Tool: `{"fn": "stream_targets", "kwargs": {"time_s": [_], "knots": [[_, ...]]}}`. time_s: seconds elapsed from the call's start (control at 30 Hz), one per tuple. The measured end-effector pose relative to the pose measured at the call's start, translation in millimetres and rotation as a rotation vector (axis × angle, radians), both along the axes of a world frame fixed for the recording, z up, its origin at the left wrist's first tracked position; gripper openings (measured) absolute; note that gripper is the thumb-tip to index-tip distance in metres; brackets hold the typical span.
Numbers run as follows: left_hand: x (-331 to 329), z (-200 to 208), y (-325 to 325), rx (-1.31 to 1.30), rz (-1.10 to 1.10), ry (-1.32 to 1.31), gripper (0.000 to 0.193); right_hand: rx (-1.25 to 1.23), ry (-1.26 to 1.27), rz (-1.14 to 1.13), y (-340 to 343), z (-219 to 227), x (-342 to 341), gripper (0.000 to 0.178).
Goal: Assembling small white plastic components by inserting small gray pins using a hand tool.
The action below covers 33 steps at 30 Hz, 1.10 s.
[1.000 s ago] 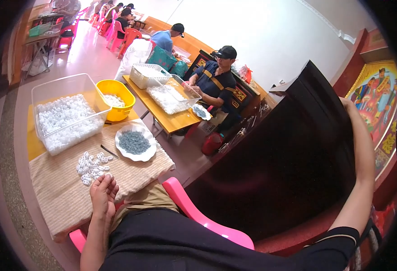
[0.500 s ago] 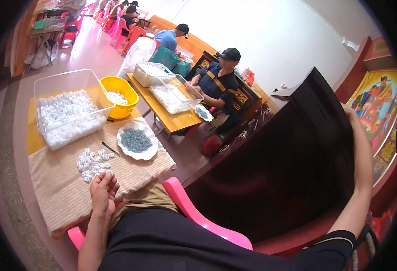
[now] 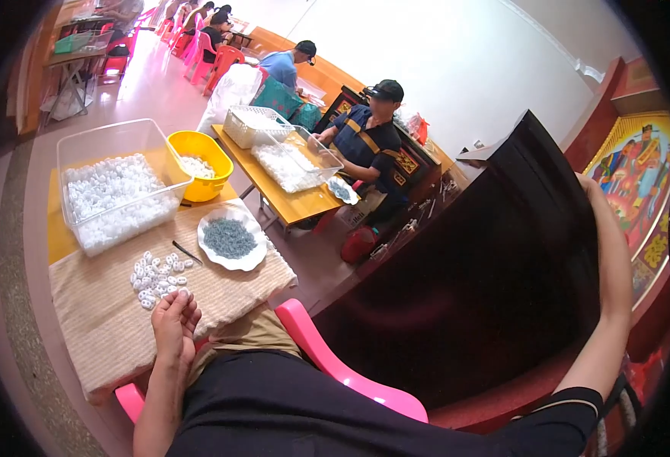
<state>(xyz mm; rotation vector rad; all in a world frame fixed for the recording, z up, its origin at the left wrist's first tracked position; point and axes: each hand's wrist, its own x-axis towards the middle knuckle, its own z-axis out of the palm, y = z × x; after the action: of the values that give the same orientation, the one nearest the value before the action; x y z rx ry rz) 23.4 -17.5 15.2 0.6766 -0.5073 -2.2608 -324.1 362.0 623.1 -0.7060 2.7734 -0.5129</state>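
So the left hand (image 3: 173, 321) is resting on the near edge of the table (image 3: 106, 335), on the beige cloth, fingers loosely curled together and holding nothing as far as I can see. The pile of little white parts (image 3: 157, 275) sits just beyond the fingertips, straight ahead and a touch to the left, close but not touching. It's a loose scatter, no real long axis, maybe a bit stretched toward the plate (image 3: 232, 240). That plate is white with a wavy rim and has a heap of small grey-blue bits in it, just right of the pile. A thin dark stick-like tool (image 3: 186, 252) lies between pile and plate, angled diagonally.

The right hand (image 3: 590, 190) is way off on the other side, arm stretched out and up against a big dark cabinet (image 3: 495, 266). It's at the cabinet's top edge, but I can't tell whether the fingers are gripping or just leaning there. So the left hand is by far the nearer one to the white parts.

Further back on the table: a clear bin (image 3: 114, 183) full of the same white parts, and a yellow bowl (image 3: 200, 164) with a few in it. The parts look small, rounded, plastic-ish, all alike. Another person (image 3: 365, 141) sits at the next table.
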Motion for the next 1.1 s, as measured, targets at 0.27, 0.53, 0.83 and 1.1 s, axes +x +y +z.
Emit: {"fn": "stream_targets", "kwargs": {"time_s": [0.27, 0.53, 0.83, 1.1], "knots": [[0.0, -1.7, 0.8, 0.006, 0.008, -0.022, 0.01, -0.007, 0.009, 0.012, 0.8, -2.1, -4.9, 0.046], [-1.3, -6.7, -0.4, -0.005, 0.008, -0.012, 0.009, -0.014, 0.002, 0.017, 4.7, -11.7, -17.1, 0.046], [-1.8, -4.9, 0.8, 0.0, 0.009, -0.036, 0.009, -0.02, 0.014, 0.012, 17.1, -12.1, -18.5, 0.046], [-0.4, -1.1, -0.2, 0.006, 0.018, -0.031, 0.009, -0.019, 0.047, 0.035, 12.1, 1.4, -14.6, 0.045]]}}
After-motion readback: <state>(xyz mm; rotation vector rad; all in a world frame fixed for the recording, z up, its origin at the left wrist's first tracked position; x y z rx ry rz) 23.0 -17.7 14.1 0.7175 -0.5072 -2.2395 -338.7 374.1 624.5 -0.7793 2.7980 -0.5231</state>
